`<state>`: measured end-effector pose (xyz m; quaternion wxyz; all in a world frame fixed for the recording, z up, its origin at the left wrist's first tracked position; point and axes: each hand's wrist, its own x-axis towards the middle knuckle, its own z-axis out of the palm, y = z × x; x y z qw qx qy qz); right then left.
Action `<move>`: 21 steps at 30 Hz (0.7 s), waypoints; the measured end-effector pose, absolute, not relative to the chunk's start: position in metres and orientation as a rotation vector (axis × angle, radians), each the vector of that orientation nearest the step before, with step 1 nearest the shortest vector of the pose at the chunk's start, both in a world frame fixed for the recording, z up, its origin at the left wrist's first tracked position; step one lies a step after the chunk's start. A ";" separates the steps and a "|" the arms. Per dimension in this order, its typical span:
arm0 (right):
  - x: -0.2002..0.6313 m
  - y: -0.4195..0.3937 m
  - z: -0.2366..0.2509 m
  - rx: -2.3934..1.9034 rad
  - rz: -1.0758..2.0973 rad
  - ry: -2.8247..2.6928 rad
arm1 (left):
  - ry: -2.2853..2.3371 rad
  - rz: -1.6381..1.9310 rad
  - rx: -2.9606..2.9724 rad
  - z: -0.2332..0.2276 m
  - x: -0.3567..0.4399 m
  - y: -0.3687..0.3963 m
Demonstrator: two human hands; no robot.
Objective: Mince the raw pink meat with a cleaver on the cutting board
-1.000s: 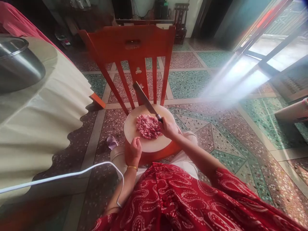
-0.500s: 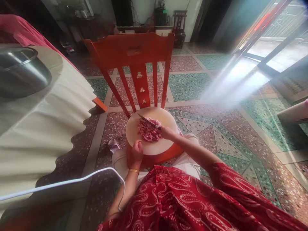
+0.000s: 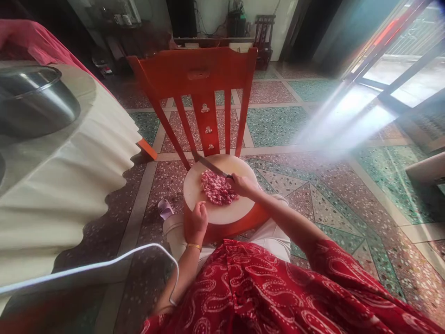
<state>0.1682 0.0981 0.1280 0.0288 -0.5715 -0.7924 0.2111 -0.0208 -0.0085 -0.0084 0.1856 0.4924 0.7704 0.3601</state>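
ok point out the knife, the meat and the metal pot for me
knife (image 3: 212, 166): head view, on the middle of the blade
meat (image 3: 219, 188): head view, on the middle of the chopped pile
metal pot (image 3: 43, 110): head view, on its outer side wall

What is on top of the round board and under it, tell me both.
On the round board lies chopped meat; the right hand holds a knife over the board. Beneath, the chair's seat shows along the near edge; the board covers the rest.

No readable text or labels.
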 end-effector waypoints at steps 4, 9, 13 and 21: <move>0.166 0.094 0.127 -1.798 0.622 -2.389 | 2.141 1.093 1.361 -0.009 -0.020 -0.008; 0.169 0.097 0.132 -1.893 0.744 -2.465 | 2.142 1.068 1.379 -0.007 -0.021 -0.008; 0.168 0.099 0.140 -1.735 0.510 -2.406 | 2.139 1.123 1.327 -0.012 -0.020 -0.005; 0.169 0.102 0.127 -1.889 0.671 -2.487 | 2.073 1.115 1.345 -0.017 -0.021 -0.006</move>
